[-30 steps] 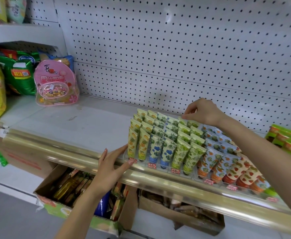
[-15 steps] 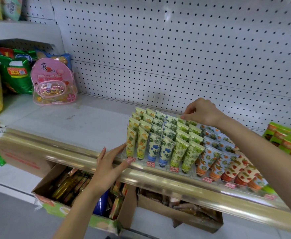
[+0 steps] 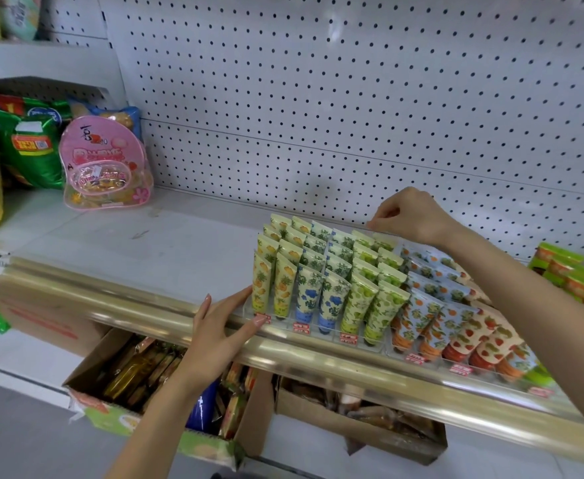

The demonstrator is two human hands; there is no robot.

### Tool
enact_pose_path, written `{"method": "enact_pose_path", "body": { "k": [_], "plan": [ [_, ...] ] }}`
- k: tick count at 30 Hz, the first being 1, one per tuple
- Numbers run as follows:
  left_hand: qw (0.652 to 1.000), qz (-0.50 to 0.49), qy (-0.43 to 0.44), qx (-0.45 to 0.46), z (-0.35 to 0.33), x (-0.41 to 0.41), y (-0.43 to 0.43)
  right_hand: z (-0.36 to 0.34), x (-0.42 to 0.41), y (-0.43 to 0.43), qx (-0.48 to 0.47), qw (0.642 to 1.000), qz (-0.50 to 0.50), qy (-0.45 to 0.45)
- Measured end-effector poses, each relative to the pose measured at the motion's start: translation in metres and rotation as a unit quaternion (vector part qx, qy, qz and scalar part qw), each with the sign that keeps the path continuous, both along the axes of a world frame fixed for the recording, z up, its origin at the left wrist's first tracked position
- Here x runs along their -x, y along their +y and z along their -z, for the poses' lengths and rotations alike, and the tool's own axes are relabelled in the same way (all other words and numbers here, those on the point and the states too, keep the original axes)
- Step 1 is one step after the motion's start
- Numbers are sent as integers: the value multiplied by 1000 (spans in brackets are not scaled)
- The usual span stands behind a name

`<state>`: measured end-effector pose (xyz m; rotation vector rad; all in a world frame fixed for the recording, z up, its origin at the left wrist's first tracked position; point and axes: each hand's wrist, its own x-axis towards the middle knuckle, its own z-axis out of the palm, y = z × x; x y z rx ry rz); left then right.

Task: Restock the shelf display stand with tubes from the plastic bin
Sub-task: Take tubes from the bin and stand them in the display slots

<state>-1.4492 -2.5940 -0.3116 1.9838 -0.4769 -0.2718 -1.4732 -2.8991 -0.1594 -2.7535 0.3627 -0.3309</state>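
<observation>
Most of your view is filled by the white pegboard wall (image 3: 352, 98), with the pale shelf (image 3: 128, 243) running along its foot and a gold rail (image 3: 111, 299) across the shelf's front edge. Under the rail two open cardboard boxes (image 3: 86, 375) hold packets. At the far left of the shelf stand green and yellow snack bags (image 3: 31, 146), with a pink pouch (image 3: 104, 164) leaning in front of them.

Right of centre on the shelf, close behind the rail, sits the clear display stand (image 3: 314, 335). It is packed with upright tubes (image 3: 332, 299) in stepped rows: yellow fruit prints on the left, blue flower prints in the middle, green prints on the right. More tubes with orange and strawberry prints (image 3: 456, 326) stand just beside these on the right, and green and orange boxes (image 3: 574, 278) lie at the shelf's far right.

Your hands are well apart, one at each end of the stand. Your left hand (image 3: 221, 326) has straight fingers laid flat against the stand's front left corner, with the thumb on the front lip by a red price label. Your right hand (image 3: 411, 216) reaches over to the back edge with its fingers curled and its fingertips drawn together just above the back row of green tubes. You cannot tell whether they nip the clear rim, a tube top, or nothing
</observation>
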Motion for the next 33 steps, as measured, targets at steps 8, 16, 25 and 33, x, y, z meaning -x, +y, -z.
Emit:
{"method": "enact_pose_path", "body": {
  "k": [8,16,25,33],
  "plan": [
    [1000,-6,0,5,1,0,-1,-6,16,-17,9,1000,-3,14],
    [1000,-6,1,5,2,-1,-1,13,13,-19,34,999,17,29],
    [1000,2,-5,-4,4,-2,1,14,10,-18,41,998,34,28],
    [1000,7,-5,-1,3,-2,1,7,12,-16,37,999,36,-11]
  ]
}}
